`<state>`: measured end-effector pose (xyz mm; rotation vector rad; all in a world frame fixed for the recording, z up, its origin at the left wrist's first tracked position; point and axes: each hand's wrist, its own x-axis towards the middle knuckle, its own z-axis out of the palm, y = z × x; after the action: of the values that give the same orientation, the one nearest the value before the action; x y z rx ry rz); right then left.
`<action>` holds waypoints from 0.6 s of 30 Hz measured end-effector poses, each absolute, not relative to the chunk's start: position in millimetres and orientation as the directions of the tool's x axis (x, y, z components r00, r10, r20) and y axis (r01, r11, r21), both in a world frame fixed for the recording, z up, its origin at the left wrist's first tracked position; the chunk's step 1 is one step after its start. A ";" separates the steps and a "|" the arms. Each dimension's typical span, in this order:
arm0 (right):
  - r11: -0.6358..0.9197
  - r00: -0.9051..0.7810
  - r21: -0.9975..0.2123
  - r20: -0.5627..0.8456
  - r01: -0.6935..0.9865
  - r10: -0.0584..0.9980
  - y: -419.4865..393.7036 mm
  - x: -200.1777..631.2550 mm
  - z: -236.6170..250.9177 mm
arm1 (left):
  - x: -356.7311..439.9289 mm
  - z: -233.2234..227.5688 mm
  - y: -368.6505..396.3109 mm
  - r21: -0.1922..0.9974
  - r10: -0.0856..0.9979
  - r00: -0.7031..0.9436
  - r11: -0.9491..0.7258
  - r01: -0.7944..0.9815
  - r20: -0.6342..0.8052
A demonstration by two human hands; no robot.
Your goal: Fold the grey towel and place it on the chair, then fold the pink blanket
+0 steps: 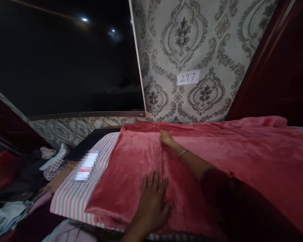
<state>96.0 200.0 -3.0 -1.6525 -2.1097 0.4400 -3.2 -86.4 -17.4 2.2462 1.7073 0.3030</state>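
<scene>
Red plush blanket (212,158), partly folded

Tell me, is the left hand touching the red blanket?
Touching. The head view shows the left hand lying flat, fingers spread, pressed on the red blanket with no gap.

Damask-patterned wallpaper (192,50), dark window (65,60) reflecting lamps, dark red wooden panel (280,67) right, dim light.

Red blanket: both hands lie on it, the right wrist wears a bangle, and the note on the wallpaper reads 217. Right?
Not quite. In the head view the note on the wallpaper reads 277, not 217. The rest holds: the left hand and right hand both lie on the red blanket, and the right wrist wears a bangle.
</scene>
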 end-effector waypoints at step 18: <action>0.521 -0.514 -0.290 0.106 0.803 0.851 155.8 79.2 -35.3 | -9.2 -34.6 -78.2 0.272 0.986 0.164 -0.165 0.948 0.026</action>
<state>79.2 155.8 -35.3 -1.3995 -2.5279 0.2991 -9.2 -78.2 -34.6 2.2416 1.8927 0.2923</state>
